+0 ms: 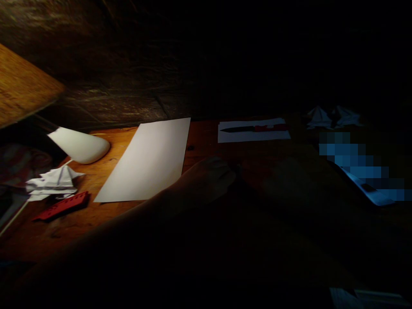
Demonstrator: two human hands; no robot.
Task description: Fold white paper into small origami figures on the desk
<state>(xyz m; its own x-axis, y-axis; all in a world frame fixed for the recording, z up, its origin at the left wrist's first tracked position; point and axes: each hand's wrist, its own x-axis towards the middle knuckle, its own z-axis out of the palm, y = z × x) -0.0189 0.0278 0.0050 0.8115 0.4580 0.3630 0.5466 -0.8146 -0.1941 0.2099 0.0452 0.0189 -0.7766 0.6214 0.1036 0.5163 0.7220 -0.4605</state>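
Note:
Just right of a white sheet of paper [151,159], my left hand [217,176] is low over the wooden table in deep shadow. Its fingers are curled in, and whatever they may hold is hidden. My right hand [286,180] is only a faint shape in the dark facing it, so its fingers cannot be made out. Beyond the hands, a knife [238,128] with a dark blade and red handle lies across a stack of smaller white paper [251,137]. The large sheet lies flat, partly behind my left forearm.
A white lamp head [80,146] lights the left side. Near it are a folded paper shape [58,182] and a red strip with holes [64,206]. Two more folded paper shapes [318,118] stand at the back right. A glowing phone [370,191] is at the right.

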